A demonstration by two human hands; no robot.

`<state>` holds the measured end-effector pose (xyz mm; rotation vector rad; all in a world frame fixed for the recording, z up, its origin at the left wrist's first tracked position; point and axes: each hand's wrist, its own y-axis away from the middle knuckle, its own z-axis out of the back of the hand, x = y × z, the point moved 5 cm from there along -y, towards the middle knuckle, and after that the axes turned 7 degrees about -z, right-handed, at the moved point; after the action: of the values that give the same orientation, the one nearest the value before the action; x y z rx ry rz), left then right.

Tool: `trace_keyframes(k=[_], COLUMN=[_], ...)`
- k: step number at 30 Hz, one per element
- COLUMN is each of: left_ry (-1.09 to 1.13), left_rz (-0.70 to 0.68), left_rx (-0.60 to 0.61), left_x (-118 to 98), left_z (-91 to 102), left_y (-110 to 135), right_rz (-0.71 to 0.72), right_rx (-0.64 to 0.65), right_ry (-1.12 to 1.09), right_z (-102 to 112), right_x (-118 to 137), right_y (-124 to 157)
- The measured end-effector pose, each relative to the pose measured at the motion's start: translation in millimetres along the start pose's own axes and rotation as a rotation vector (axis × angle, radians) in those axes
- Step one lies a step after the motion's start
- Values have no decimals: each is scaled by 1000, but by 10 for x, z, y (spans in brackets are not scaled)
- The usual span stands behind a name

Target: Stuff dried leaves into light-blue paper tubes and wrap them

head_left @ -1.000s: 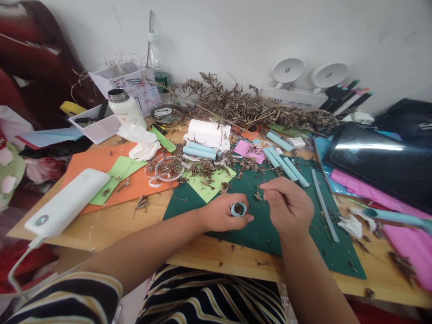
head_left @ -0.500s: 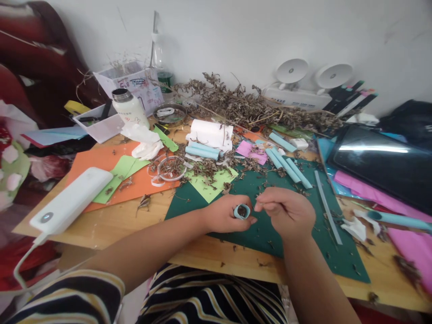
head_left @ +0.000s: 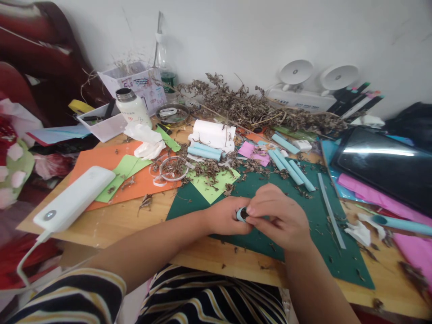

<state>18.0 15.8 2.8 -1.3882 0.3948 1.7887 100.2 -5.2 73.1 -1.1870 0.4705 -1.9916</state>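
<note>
Blue paper tube [head_left: 240, 215] in the left hand [head_left: 225, 217], near the front edge of the table [head_left: 135, 218], about midway along it. Tube's mouth tips up and toward the right hand [head_left: 281, 216]; dark matter shows inside, too small to make out. Left hand: fingers curled around the tube, firm wrap. Right hand: thumb and forefinger drawn narrow, touching the mouth; cannot tell whether they pinch the rim or a scrap.

Both hands are above a dark green mat [head_left: 185, 202], which lies close to the front edge. More blue tubes [head_left: 289, 167] lie side by side across the mat's back part. To their right, a pale narrow strip [head_left: 331, 211], lying flat. One wider blue tube [head_left: 405, 224] rests by the right edge.

Dried plant stems [head_left: 236, 103] heaped along the back edge, leaves crumpled and brown. Loose leaf bits [head_left: 209, 171] scattered over a light green sheet [head_left: 212, 195] beyond the left hand. Orange paper [head_left: 91, 171] toward the left edge. White power bank [head_left: 76, 198], cable attached, at the front left corner. White bottle [head_left: 134, 110], uncapped and upright, near the back left corner.
</note>
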Motion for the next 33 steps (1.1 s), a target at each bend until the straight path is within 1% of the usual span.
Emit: trace_keyframes(k=[4,10,13,16,19,21,22,23,24,26,27,28,29,30,33], left_ry=[-39,-54,-47,-40,-51,-70,-81,-92,-102,-108,-100,-85,-62,-37,5], left_rz=[-30,-47,-54,-135,-278,-344,-346,-322,-274,-157,-110,-85,-79,-85,-105], left_rx=[2,9,-2,31,53,65,73,74,61,10,-17,-35,-43,-47,-68], left_x=[27,55,51,-19,-141,-193,-197,-183,-156,-93,-70,-59,-59,-65,-72], left_z=[-17,-21,-14,-40,-56,-61,-64,-64,-57,-33,-22,-15,-13,-12,3], left_y=[3,9,10,-6,-23,-24,-23,-21,-18,-4,5,13,18,20,18], right_rz=[-30,8,65,109,86,58,56,59,64,67,51,25,-2,-19,-5], right_rx=[26,74,137,196,261,302,302,285,243,83,3,-52,-68,-50,97], right_ry=[43,249,314,388,462,473,444,390,314,134,65,29,25,44,147], right_z=[-24,-28,-31,-47,-79,-95,-88,-69,-30,100,168,218,242,242,148], right_x=[-25,-14,34,122,194,199,193,179,159,98,56,14,-19,-37,-13], right_y=[-2,-15,8,22,8,3,5,12,21,48,63,76,82,80,49])
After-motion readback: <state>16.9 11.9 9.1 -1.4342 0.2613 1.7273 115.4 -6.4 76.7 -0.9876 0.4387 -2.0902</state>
